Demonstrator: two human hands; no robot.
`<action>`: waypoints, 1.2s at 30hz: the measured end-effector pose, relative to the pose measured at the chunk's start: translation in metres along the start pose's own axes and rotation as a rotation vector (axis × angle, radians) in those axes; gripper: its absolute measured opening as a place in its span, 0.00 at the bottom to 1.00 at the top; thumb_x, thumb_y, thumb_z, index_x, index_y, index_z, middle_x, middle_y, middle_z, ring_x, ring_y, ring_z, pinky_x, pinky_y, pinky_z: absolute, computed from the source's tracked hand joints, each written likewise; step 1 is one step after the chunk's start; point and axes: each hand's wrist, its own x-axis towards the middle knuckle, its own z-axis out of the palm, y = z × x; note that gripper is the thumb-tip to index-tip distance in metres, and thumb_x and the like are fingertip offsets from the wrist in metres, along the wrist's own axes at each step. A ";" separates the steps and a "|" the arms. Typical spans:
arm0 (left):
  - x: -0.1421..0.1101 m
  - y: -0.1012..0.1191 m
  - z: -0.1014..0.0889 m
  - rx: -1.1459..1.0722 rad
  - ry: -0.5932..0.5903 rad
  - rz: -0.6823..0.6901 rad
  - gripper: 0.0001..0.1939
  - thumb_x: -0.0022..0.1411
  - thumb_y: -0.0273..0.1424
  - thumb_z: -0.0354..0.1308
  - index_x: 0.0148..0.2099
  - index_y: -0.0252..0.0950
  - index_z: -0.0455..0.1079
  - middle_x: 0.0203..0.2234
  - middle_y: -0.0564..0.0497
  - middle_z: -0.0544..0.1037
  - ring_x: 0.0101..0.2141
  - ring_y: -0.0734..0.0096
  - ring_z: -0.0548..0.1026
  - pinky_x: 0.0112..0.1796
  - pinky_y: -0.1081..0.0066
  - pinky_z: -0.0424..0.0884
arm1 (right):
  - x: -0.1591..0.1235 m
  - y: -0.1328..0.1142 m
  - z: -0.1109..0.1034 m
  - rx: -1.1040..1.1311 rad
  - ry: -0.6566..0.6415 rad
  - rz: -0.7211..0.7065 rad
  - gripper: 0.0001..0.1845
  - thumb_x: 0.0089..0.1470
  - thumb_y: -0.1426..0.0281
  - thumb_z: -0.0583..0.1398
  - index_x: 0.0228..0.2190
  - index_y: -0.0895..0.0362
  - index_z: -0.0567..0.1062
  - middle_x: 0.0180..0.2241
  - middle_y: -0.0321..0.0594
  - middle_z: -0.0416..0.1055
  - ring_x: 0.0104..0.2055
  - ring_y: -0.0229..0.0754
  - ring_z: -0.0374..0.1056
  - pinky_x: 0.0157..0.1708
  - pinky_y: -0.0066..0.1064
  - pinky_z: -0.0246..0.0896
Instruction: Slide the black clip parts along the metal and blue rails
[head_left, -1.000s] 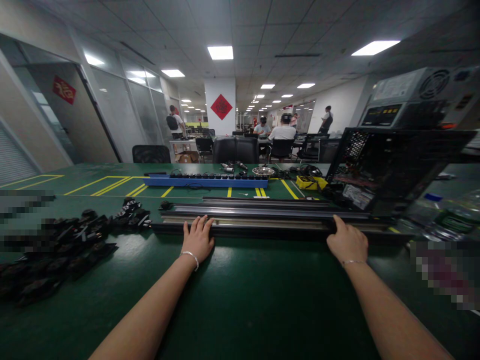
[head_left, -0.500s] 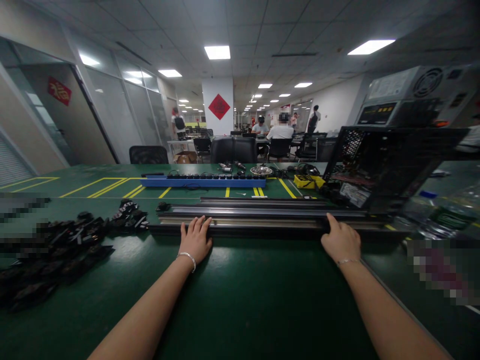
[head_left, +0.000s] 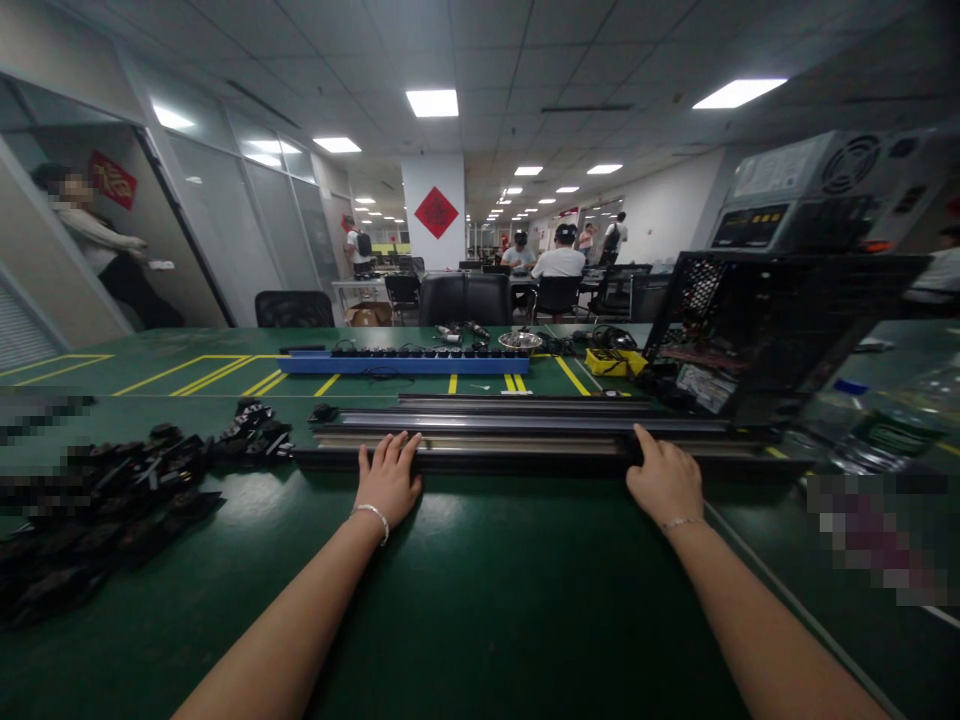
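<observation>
A person's left hand (head_left: 387, 480) lies fingers spread on the front black rail (head_left: 517, 463); the right hand (head_left: 667, 482), fingers folded, is at a dark block (head_left: 624, 447) there, its hold unclear. Work looks partway: the block sits between the rail's ends, loose black parts (head_left: 112, 500) heaped left of both hands

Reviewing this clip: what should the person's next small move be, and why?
Probably a short slide of the right hand along the near black rail toward the left hand. The right hand is at a small dark piece on the rail, the left hand rests on it as if steadying it, and a pale strip shows between the hands.
</observation>
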 end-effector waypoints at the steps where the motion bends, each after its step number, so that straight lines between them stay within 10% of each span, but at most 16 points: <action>1: 0.000 0.000 0.000 -0.001 -0.002 -0.002 0.33 0.56 0.34 0.49 0.64 0.43 0.50 0.61 0.47 0.59 0.61 0.55 0.53 0.58 0.43 0.42 | -0.001 -0.002 0.000 0.001 0.006 -0.011 0.33 0.45 0.72 0.52 0.56 0.60 0.61 0.38 0.49 0.67 0.44 0.50 0.62 0.48 0.43 0.53; 36: -0.001 0.000 0.003 -0.008 0.004 0.007 0.34 0.56 0.33 0.49 0.65 0.44 0.48 0.62 0.48 0.58 0.61 0.55 0.51 0.58 0.44 0.42 | -0.017 -0.049 -0.008 -0.005 -0.015 -0.217 0.32 0.48 0.75 0.49 0.57 0.60 0.60 0.46 0.48 0.71 0.54 0.47 0.60 0.56 0.45 0.46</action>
